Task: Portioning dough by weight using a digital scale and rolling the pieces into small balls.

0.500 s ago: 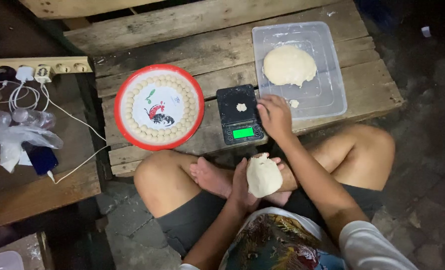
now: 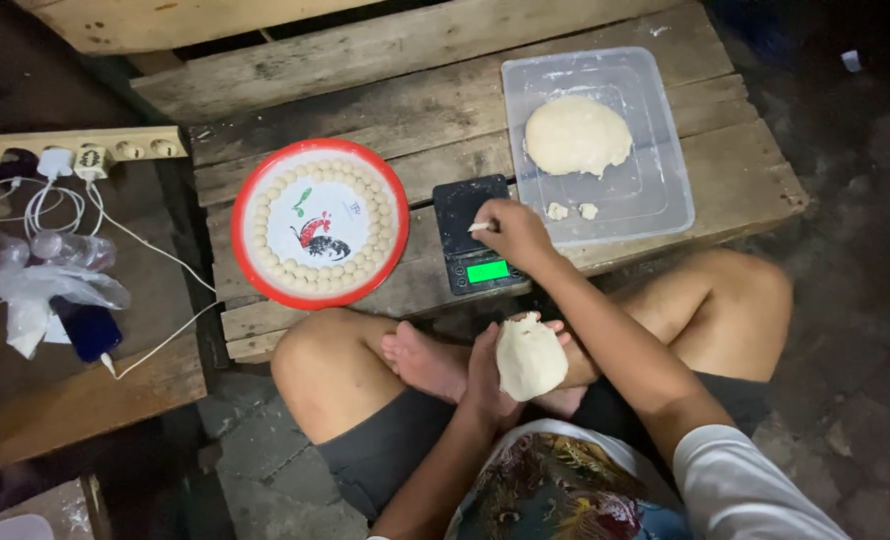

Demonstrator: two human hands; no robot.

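I sit cross-legged at a low wooden pallet table (image 2: pixel 385 110). My left hand (image 2: pixel 487 370) cups a pale lump of dough (image 2: pixel 530 355) over my lap. My right hand (image 2: pixel 515 232) reaches over a small black scale (image 2: pixel 475 235) with a lit green display and pinches a small dough piece (image 2: pixel 480 227). A round red-rimmed plate (image 2: pixel 320 237) left of the scale carries rings of small dough balls around its edge. A clear plastic tray (image 2: pixel 655 180) to the right holds a large dough mound (image 2: pixel 577 135) and two small scraps (image 2: pixel 571 211).
A power strip (image 2: pixel 95 150) with plugged chargers and white cables lies on a wooden board at the left. Below it sit crumpled plastic bags (image 2: pixel 35 280) and a dark blue object (image 2: pixel 87 328). Stone ground surrounds the table.
My right hand has closed its fingers on the small dough piece that lay on the scale. The left hand with the lump has stayed over my lap.
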